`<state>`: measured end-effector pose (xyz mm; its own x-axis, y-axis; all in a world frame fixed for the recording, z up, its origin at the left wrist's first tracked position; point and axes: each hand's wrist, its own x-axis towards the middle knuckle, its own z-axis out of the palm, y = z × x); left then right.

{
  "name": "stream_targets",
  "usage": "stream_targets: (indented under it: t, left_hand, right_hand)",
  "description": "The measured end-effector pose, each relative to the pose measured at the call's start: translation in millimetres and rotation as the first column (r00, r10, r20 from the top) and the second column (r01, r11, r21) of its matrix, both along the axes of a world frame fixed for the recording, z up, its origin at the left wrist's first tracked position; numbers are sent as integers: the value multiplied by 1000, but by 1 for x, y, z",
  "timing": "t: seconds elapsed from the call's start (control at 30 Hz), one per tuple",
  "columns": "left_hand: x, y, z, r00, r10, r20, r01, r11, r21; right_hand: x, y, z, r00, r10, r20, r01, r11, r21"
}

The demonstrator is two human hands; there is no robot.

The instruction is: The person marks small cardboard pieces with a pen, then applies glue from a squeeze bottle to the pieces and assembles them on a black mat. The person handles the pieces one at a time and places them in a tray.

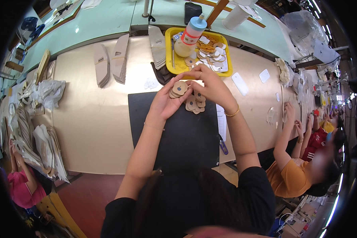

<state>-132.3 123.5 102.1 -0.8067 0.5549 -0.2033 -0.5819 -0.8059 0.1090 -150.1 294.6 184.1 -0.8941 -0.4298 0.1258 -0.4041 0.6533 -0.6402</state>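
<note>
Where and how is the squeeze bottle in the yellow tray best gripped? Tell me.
Probably best around the round body of the squeeze bottle, with a hand coming from its left: the blue cap tapers to a narrow nozzle, likely a poorer hold, while orange bands and loose pieces crowd its right side in the yellow tray.

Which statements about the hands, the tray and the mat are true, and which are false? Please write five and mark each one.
1. The left hand holds a small stack of tan pieces. True.
2. A bottle with a blue cap is in the tray. True.
3. The tray is blue. False: it is yellow.
4. The right hand is far from the left. False: the hands are close together.
5. More tan pieces lie on the black mat. True.
</note>
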Motion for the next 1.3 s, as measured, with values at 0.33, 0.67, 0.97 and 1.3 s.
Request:
stream_targets:
  t: [0.33, 0.67, 0.97, 1.3]
  left_hand:
    - [2, 0, 8, 999, 23, -42, -25, 998, -57]
    - [-3, -7, -9, 991, -29, -129, 19, 996, -82]
    - [-1, 0, 3, 997, 46, -56, -48, 998, -38]
    - [1, 0, -4, 999, 29, -44, -32, 997, -64]
  right_hand:
    - [-53, 100, -29, 829, -533, -170, 556, 818, 145]
    - [-98, 78, -43, 908, -310, -283, 393, 865, 313]
    - [-114, 54, -59, 877, -258, -406, 389, 877, 284]
    - [-101, 56, -66, 842, -226, -490, 481, 725, 493]
